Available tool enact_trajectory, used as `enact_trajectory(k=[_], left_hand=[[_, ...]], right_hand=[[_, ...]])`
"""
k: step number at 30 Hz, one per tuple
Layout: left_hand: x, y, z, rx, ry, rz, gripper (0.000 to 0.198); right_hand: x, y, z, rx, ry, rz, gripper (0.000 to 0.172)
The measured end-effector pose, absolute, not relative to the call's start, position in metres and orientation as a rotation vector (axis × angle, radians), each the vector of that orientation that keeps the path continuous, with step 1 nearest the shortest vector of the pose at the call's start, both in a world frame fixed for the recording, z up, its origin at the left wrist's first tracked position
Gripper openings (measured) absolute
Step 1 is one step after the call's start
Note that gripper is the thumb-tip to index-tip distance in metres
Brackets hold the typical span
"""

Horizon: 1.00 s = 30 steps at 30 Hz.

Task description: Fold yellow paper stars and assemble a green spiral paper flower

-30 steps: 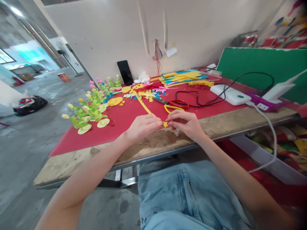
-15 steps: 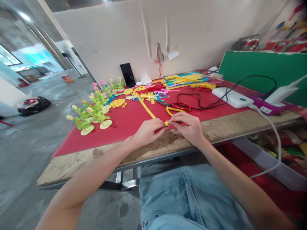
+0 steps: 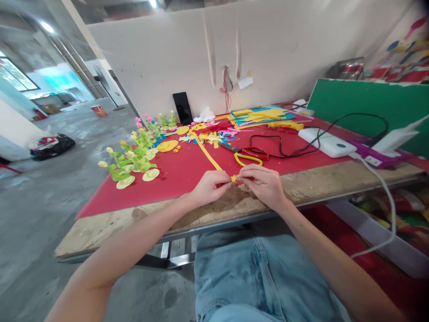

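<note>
Red sheeting [image 3: 184, 174] covers most of the wooden tabletop [image 3: 301, 179], leaving the front edge bare. A green board [image 3: 365, 100] stands upright at the right. Green paper plants [image 3: 134, 154] on pale round bases occupy the left end. The left hand [image 3: 210, 187] and right hand [image 3: 266, 183] meet above the front edge, fingers closed in a pinch from either side. Scissors [image 3: 237, 150] with red and yellow handles lie behind the right hand; their blades point toward the coloured scraps. A yellow strip [image 3: 210, 158] runs down the sheeting to just behind the left hand; whether it touches the fingers cannot be determined. The smallest item in hand is a yellow star [image 3: 233, 178], held between both sets of fingertips. It is judged to be folded paper: very light, somewhat springy, not slippery, and easily crushed or creased. The advisable hold is a gentle pinch on opposite points, keeping pressure off the middle. Markings: the carton [image 3: 99, 111] on the floor bears print too small to read; the white device [image 3: 326, 142] shows a dark round mark without legible text; the white tag [image 3: 246, 82] on the wall yields no readable writing. No brand can be identified.
</note>
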<state>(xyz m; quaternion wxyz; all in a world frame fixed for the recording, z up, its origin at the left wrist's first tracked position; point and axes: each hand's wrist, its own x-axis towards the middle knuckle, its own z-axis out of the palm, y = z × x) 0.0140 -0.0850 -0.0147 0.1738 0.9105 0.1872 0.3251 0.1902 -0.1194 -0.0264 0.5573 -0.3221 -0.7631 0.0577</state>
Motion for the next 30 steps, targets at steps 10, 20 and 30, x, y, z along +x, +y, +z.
enact_trajectory(k=[10,20,30], left_hand=[[0.0112,-0.0835,-0.0052,2.696,0.407,0.882,0.026],[0.0094,-0.0771,-0.0128,2.863,0.362,0.867,0.021],[0.0104,-0.0794,-0.0136,2.802,0.447,0.809,0.022]], right_hand=[[0.1905,-0.121,-0.0212,-0.775,-1.623,0.659,0.01],[0.1909,-0.1201,-0.0193,-0.841,-1.655,0.816,0.012],[0.1902,-0.1199,-0.0214,-0.853,-1.638,0.761,0.011]])
